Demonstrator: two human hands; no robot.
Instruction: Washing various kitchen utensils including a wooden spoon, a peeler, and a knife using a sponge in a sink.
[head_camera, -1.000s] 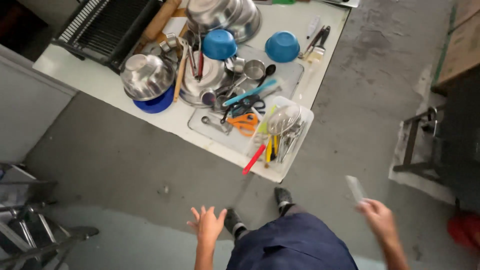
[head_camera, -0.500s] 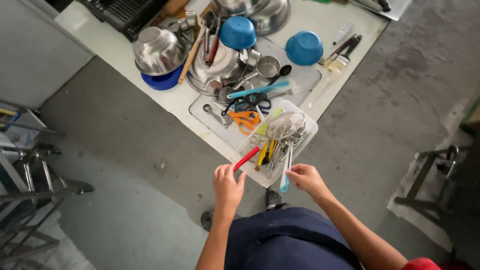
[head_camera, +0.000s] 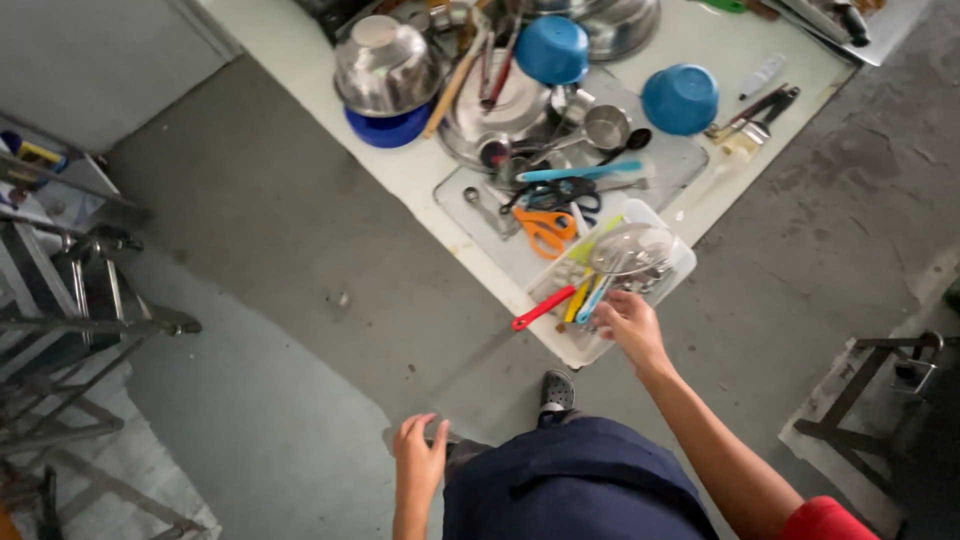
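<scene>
Right hand stretched forward to clear tray at bench edge, grip narrow around blue-handled utensil among others. Left hand low by hip, fingers loosely spread, holding nothing.

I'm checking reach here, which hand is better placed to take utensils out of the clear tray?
Right. The right hand is already at the clear tray, on the utensils. The left hand hangs low by the hip, away from the table.
</scene>
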